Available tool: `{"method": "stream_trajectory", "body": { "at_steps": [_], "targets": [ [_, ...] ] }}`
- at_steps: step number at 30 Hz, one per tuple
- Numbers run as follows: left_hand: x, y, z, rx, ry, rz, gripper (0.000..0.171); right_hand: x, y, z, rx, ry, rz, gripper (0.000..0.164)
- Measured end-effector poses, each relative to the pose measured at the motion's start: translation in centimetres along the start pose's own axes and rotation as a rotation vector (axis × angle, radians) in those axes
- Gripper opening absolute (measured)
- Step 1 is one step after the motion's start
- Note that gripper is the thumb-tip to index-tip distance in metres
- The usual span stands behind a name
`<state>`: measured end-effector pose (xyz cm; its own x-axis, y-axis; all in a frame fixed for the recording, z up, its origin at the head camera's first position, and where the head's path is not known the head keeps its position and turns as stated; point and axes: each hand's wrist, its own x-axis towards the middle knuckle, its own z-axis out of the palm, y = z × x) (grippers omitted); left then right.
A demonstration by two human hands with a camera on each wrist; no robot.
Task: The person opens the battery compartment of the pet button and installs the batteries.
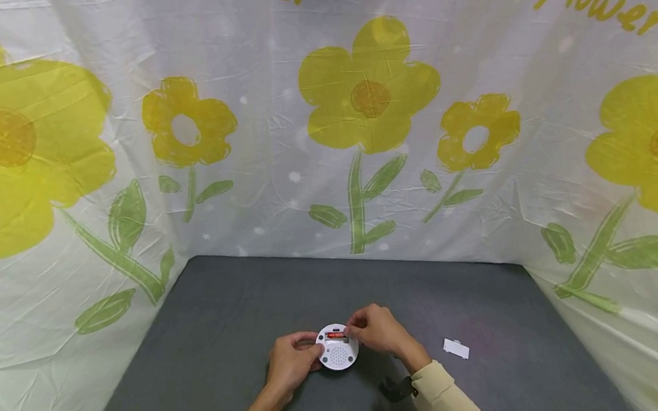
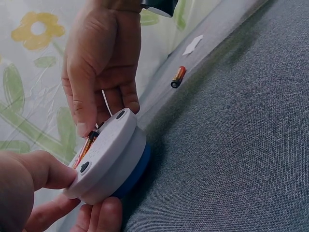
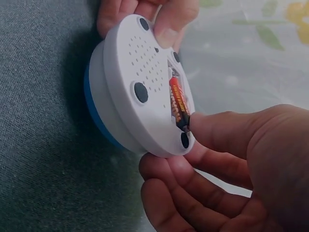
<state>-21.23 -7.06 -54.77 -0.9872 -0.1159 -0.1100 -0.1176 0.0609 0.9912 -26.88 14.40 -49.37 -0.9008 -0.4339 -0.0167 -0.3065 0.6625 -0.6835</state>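
A round white device [image 1: 337, 356] with a perforated underside, black feet and a blue far side is held tilted just above the grey table. My left hand [image 1: 290, 363] grips its left rim, thumb on the underside and fingers beneath. In its open compartment sits a red and black battery [image 3: 178, 100], one end standing slightly proud. With the thumb on that end, my right hand [image 3: 241, 164] pinches at the battery, its other fingers curled by the device's rim. A second battery [image 2: 178, 77] lies on the table, unseen in the head view.
A small white battery cover [image 1: 456, 348] lies on the table to the right of my right hand. The dark grey table [image 1: 244, 304] is bounded by a hanging white cloth [image 1: 270, 204] printed with yellow flowers, at the back and both sides.
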Motion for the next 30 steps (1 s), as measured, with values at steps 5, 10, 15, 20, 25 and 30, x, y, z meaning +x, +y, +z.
{"method": "stream_trajectory", "body": {
  "at_steps": [5,10,15,20,25,30],
  "targets": [
    [-0.08,0.0,0.07,-0.001,-0.003,0.002,0.03,-0.09,0.18,0.2,0.032,0.013,-0.009,0.012],
    [-0.03,-0.04,0.09,-0.006,-0.009,0.007,0.03,-0.05,0.19,0.28,0.033,0.028,-0.006,0.011],
    [-0.04,-0.13,0.11,-0.017,-0.019,0.009,0.029,0.04,0.33,0.62,-0.002,0.064,-0.024,0.01],
    [-0.13,-0.06,0.09,-0.024,-0.02,0.007,0.03,0.15,0.36,1.0,-0.046,0.099,-0.033,0.011],
    [-0.17,0.0,0.12,-0.023,-0.005,0.006,0.031,0.17,0.33,0.99,-0.055,0.103,-0.026,0.012],
    [-0.15,-0.05,0.21,-0.021,-0.003,0.004,0.031,0.03,0.35,0.16,-0.062,0.071,-0.047,0.011]
  ]
}}
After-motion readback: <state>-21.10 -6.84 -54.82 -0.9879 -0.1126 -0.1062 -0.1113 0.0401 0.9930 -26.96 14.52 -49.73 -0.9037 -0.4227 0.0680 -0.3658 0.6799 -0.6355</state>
